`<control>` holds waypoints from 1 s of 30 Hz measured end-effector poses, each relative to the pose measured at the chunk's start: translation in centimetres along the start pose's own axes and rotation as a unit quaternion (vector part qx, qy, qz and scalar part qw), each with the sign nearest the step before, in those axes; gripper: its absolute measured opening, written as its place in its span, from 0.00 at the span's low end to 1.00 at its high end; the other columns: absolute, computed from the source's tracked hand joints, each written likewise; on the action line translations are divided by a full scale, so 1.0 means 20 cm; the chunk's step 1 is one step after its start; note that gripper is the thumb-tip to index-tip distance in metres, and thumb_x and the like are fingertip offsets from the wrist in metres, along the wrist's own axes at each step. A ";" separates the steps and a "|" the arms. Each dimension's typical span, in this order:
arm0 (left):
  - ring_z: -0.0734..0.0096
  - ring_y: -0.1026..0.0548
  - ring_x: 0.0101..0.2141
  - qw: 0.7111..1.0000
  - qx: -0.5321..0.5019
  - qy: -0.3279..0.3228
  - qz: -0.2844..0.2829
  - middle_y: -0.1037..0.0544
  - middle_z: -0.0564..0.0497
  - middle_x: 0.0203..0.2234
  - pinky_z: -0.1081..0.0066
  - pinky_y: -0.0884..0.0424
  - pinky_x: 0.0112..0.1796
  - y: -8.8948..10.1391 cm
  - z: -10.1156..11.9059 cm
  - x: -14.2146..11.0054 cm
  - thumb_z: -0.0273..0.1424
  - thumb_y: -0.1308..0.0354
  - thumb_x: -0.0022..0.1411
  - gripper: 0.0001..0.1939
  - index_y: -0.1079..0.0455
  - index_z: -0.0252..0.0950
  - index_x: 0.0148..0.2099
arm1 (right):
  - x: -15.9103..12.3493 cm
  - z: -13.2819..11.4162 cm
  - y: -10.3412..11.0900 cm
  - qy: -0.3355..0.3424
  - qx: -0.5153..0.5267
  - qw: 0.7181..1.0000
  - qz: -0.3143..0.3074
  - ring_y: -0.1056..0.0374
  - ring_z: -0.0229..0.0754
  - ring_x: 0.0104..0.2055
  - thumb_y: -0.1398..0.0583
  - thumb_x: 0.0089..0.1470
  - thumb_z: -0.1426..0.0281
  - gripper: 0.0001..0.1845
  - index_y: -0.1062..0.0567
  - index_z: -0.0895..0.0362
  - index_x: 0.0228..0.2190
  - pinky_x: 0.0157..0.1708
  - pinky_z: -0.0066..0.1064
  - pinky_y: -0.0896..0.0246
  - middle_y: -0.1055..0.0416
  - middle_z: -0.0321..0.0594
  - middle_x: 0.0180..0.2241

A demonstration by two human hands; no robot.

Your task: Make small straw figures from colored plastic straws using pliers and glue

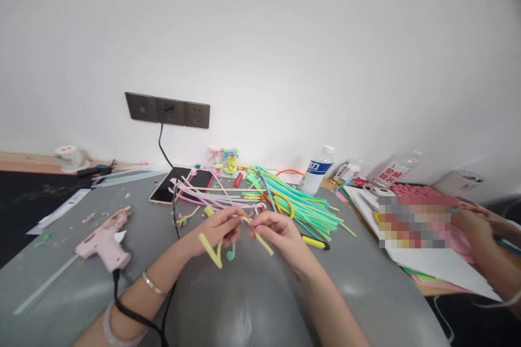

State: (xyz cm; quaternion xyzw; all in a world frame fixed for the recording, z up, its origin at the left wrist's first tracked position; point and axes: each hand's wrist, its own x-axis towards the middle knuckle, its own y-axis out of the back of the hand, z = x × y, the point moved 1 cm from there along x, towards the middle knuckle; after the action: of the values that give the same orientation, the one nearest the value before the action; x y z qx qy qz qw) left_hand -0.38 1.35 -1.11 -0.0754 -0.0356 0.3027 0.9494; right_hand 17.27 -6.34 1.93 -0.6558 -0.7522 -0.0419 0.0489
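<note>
The left forearm (167,264) and right forearm (330,298) angle inward; left hand (222,229) and right hand (283,233) nearly meet, fingers (232,213) pinched.

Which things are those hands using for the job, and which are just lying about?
For the job:
- yellow fuzzy stem, held by left hand and right hand
- probably green stems and pink glue gun

Just lying about, it seems:
- blue-labelled bottle
- phone
- white tub

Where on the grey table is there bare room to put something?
Free: the grey table between the black cable and right forearm; also between that forearm and the white paper. Crowded: beyond the left hand and right hand, with pipe cleaners, phones and bottle.
</note>
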 end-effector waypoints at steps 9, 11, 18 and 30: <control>0.83 0.43 0.16 0.973 -0.134 -0.032 0.184 0.31 0.56 0.20 0.80 0.50 0.18 0.02 0.07 0.01 0.40 0.38 0.58 0.16 0.30 0.36 0.44 | 0.05 -0.01 0.16 0.069 -0.049 0.980 0.179 0.27 0.43 0.31 0.33 0.48 0.59 0.11 0.21 0.54 0.27 0.34 0.35 0.32 0.21 0.41 0.29; 0.83 0.39 0.17 0.948 -0.180 -0.052 0.256 0.27 0.53 0.25 0.80 0.47 0.18 0.05 0.08 0.02 0.38 0.36 0.55 0.16 0.31 0.35 0.43 | 0.06 0.02 0.27 0.106 -0.047 0.948 0.295 0.27 0.45 0.35 0.34 0.48 0.58 0.13 0.21 0.55 0.31 0.38 0.38 0.32 0.21 0.43 0.33; 0.82 0.37 0.20 0.918 -0.220 -0.087 0.317 0.27 0.53 0.29 0.81 0.43 0.18 0.10 0.10 0.03 0.32 0.35 0.52 0.14 0.31 0.34 0.40 | 0.01 0.16 0.58 -0.005 -0.289 0.895 0.341 0.29 0.49 0.37 0.39 0.49 0.54 0.24 0.22 0.58 0.42 0.41 0.44 0.34 0.24 0.48 0.39; 0.83 0.40 0.18 0.927 -0.200 -0.093 0.303 0.30 0.56 0.25 0.81 0.44 0.19 0.11 0.07 0.03 0.33 0.38 0.54 0.11 0.32 0.35 0.39 | 0.37 0.10 0.32 0.031 -0.607 0.787 0.107 0.33 0.46 0.40 0.45 0.59 0.72 0.13 0.20 0.54 0.33 0.42 0.34 0.42 0.28 0.44 0.35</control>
State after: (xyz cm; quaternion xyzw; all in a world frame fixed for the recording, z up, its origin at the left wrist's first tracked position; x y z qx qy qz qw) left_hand -1.27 3.56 -0.07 -0.2426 -0.1585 0.5683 0.7701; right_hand 22.58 2.05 0.89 -0.6250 -0.4947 -0.5044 -0.3319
